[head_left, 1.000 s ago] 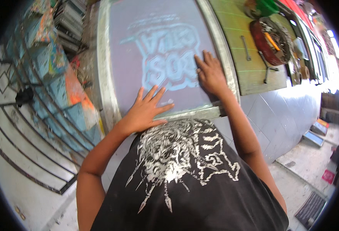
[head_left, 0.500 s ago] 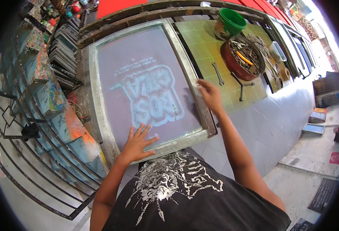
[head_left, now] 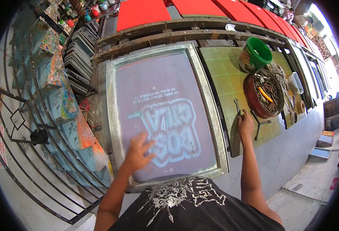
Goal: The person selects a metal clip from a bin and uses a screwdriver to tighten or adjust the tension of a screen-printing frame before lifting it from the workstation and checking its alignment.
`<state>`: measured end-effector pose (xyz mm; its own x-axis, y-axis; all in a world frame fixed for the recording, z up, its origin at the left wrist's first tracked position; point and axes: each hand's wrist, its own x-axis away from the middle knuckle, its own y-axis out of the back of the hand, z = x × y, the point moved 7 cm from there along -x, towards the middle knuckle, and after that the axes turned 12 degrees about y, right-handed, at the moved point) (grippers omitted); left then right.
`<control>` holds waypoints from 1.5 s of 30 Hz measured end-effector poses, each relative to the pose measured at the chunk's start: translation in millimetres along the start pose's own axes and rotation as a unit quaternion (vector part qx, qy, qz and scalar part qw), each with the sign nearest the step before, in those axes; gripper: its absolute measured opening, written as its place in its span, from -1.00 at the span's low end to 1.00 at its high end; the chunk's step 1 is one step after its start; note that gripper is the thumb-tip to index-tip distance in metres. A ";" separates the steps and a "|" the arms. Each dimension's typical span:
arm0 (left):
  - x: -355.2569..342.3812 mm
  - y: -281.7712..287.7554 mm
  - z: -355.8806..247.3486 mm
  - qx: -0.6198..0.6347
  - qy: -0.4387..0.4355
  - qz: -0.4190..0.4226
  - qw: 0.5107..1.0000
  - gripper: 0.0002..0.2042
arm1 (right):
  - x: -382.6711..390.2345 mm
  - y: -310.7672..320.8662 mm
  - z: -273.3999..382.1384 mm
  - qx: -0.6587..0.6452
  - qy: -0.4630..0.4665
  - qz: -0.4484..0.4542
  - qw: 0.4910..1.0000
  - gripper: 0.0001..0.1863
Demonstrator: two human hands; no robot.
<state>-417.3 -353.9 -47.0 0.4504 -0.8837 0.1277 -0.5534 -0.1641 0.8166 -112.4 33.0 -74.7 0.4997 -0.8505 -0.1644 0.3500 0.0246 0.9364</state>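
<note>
A screen-printing frame [head_left: 212, 115] with a pale metal border lies in front of me, its mesh carrying mirrored blue lettering. Over the lower left of the mesh is my left hand [head_left: 139, 152], slightly blurred, fingers spread and holding nothing. My right hand [head_left: 245, 125] is on the yellow-green board [head_left: 223, 73] right of the frame. Its fingers close round the lower end of a small open-ended spanner [head_left: 237, 106], whose upper end shows beyond them. Just right of this hand lies a dark three-armed wrench [head_left: 259, 126].
A dark red tub [head_left: 251, 94] of loose metal hardware and a green bucket [head_left: 260, 54] stand on the board. Beyond are red panels [head_left: 142, 15] behind a dark rail. Stacked frames [head_left: 79, 57] and curved metal bars [head_left: 26, 173] are at the left.
My right hand has left the frame's right edge and moved to the spanner, closing on it. My left hand has lifted from the frame's lower edge. The view has shifted.
</note>
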 end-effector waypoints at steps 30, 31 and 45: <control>-288.3 94.7 140.7 -0.242 0.183 -0.289 0.908 -0.43 | -419.3 -172.9 205.8 -0.234 0.119 0.120 0.958 -0.64; -284.5 94.5 139.5 -0.244 0.181 -0.289 0.908 -0.45 | -418.7 -177.4 209.5 -0.215 0.117 0.136 0.960 -0.65; -214.3 18.0 52.6 -0.183 -0.064 -0.008 0.981 -0.19 | -414.9 -178.7 221.1 -0.263 0.060 0.213 0.939 -0.75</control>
<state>-560.6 -190.5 -89.3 0.3518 -0.9341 0.0607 -0.2484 -0.0306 0.9682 -557.5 265.3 -105.2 0.7574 -0.6404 0.1275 0.4259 0.6325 0.6469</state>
